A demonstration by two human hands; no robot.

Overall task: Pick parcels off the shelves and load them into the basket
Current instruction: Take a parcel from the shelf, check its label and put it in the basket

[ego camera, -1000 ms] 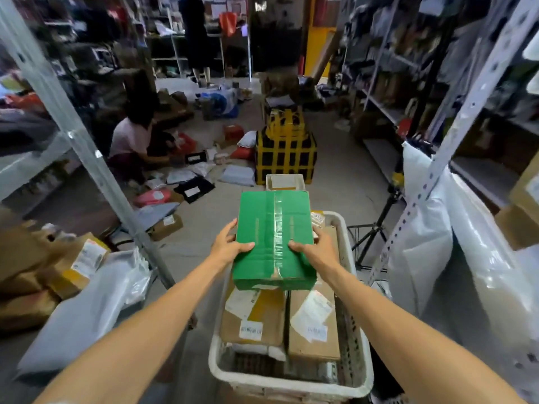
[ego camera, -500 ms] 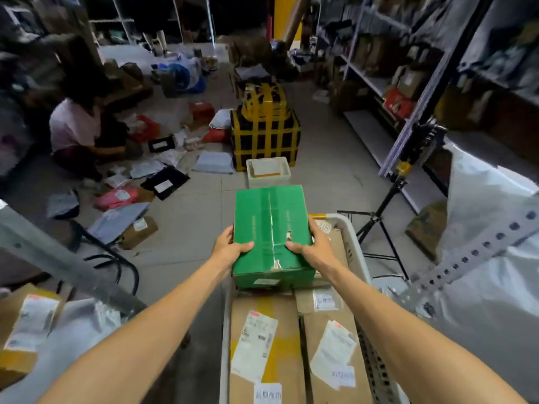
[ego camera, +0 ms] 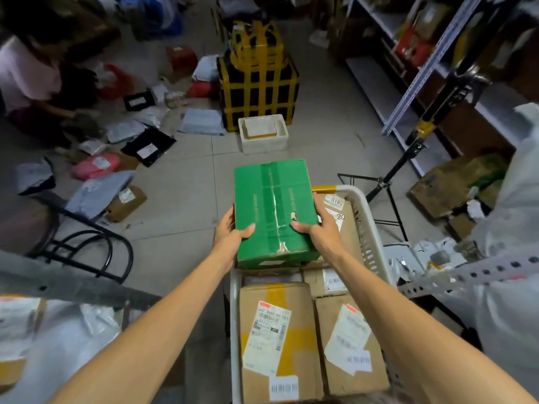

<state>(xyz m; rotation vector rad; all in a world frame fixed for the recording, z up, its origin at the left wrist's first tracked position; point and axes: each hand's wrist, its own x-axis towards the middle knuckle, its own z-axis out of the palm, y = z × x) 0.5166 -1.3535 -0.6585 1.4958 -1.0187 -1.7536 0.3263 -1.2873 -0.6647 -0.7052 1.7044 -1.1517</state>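
A green taped box (ego camera: 272,205) is held over the far end of the white plastic basket (ego camera: 368,228). My left hand (ego camera: 230,233) grips its left edge and my right hand (ego camera: 319,230) grips its right edge, thumbs on top. Below it, the basket holds several brown cardboard parcels with white labels (ego camera: 277,339). Whether the green box touches the parcels under it is not clear.
A perforated metal shelf rail (ego camera: 478,277) crosses at right and another beam (ego camera: 73,282) at left, with grey bags on the shelves. A person (ego camera: 32,80) crouches at far left among scattered parcels. A black-and-yellow strapped stack (ego camera: 258,80), white foam box (ego camera: 262,132) and tripod (ego camera: 388,182) stand ahead.
The view has tilted down and moved closer to the basket. The green box, still gripped by both hands, sits lower over the basket's far end.
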